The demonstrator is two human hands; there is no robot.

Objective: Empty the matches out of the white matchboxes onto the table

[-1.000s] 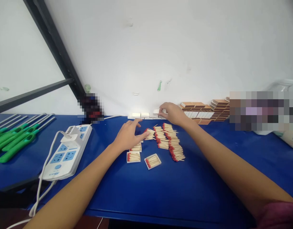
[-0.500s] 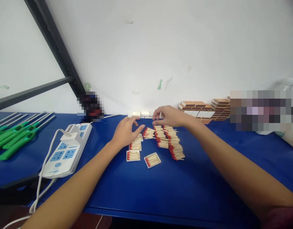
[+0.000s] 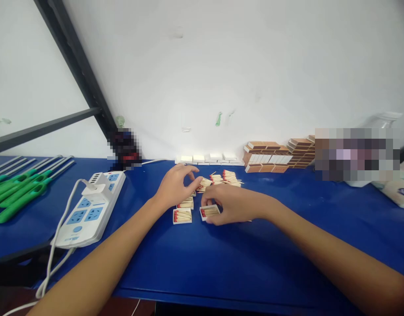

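My right hand [image 3: 231, 204] lies low on the blue table [image 3: 241, 259], its fingers curled around a small open tray of red-tipped matches [image 3: 208, 212]. Just left of it, my left hand [image 3: 175, 186] hovers with bent fingers over other filled trays [image 3: 182, 215] and touches the edge of the loose match pile [image 3: 218, 179]. Whether it holds any matches is hidden. Most of that pile is covered by my right hand.
A row of white empty trays [image 3: 208, 158] lines the wall. Stacks of brown matchbox sleeves [image 3: 274, 156] stand to the right. A white and blue power strip [image 3: 90, 208] with a cable lies left, green-handled lighters [image 3: 20, 186] beyond it.
My right hand has drawn back from the white trays at the wall and come down onto the match tray near the front. My left hand has stayed over the pile.
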